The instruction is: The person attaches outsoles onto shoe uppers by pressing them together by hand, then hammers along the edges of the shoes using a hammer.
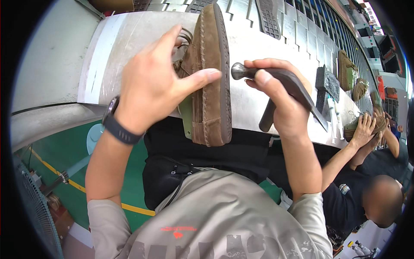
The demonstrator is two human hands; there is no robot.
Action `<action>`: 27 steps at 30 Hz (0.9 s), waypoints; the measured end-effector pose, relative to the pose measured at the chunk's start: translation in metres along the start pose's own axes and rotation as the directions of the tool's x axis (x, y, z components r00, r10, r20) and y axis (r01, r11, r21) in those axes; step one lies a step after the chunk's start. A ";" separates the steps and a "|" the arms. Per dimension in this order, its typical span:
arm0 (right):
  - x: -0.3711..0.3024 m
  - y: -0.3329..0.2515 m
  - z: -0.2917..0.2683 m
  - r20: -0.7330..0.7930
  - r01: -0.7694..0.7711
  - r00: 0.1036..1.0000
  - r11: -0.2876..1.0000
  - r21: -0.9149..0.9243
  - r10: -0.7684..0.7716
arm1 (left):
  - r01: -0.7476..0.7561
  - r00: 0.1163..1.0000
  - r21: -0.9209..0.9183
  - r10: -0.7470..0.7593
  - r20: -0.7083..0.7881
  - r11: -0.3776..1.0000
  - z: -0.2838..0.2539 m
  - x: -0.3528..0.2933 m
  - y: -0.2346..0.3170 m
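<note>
A brown suede shoe [210, 110] lies on its side across the worktable [142, 41], its dark sole turned right and one end reaching past the near edge. My left hand [153, 80] is on the shoe, thumb laid across its stitched side and fingers by the laces [185, 36]; the fingertips are partly hidden. A green piece [186, 116] shows at the shoe's opening. Just right of the sole, my right hand [288, 93] grips a dark hammer [282, 77] close to its head. The hammer's round face points toward the sole, apart from it, and its short handle hangs below my fingers.
A slatted metal conveyor [297, 28] runs behind the table, with a loose sole [268, 19] on it. To the right are a black block [327, 80], white tools [334, 116] and more shoes [346, 71]. A co-worker's hands [365, 129] hold another shoe. A fan [36, 207] stands lower left.
</note>
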State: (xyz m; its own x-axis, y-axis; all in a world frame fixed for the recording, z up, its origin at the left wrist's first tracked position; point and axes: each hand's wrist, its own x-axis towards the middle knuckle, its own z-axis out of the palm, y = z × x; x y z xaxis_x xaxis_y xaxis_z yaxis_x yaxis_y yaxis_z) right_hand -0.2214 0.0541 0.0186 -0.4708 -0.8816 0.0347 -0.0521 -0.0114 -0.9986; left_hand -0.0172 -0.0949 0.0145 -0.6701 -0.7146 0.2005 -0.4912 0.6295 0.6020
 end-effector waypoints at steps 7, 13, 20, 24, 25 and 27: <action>0.012 0.018 0.007 -0.119 0.055 0.993 0.932 0.359 -0.013 | -0.078 0.994 -0.272 0.095 0.047 0.959 0.045 0.026 0.018; 0.037 -0.015 -0.012 0.170 0.209 0.966 0.974 -0.084 -0.193 | 0.046 0.988 -0.320 0.005 0.156 0.946 0.034 0.026 0.031; -0.067 0.018 -0.024 -0.011 -0.054 0.998 0.866 0.497 0.068 | -0.111 0.963 -0.175 0.150 0.226 0.978 0.020 -0.082 0.058; -0.120 0.047 -0.013 0.000 -0.070 0.995 0.736 0.673 0.095 | -0.013 0.942 -0.164 0.067 0.329 0.986 0.024 -0.117 0.067; -0.131 0.050 -0.010 -0.010 -0.076 0.993 0.702 0.708 0.118 | 0.007 0.935 -0.168 0.053 0.351 0.986 0.022 -0.115 0.067; -0.144 0.056 -0.006 -0.019 -0.062 0.994 0.699 0.713 0.107 | 0.070 0.907 -0.171 0.008 0.421 0.983 0.021 -0.107 0.064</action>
State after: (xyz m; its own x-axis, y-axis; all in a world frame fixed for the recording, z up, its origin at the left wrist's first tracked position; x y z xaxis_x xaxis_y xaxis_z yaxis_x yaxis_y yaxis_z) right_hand -0.1621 0.1837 -0.0423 -0.4900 -0.8688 -0.0714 0.6205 -0.2900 -0.7286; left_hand 0.0118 0.0279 0.0152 -0.8462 -0.5146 -0.1387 -0.4349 0.5164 0.7377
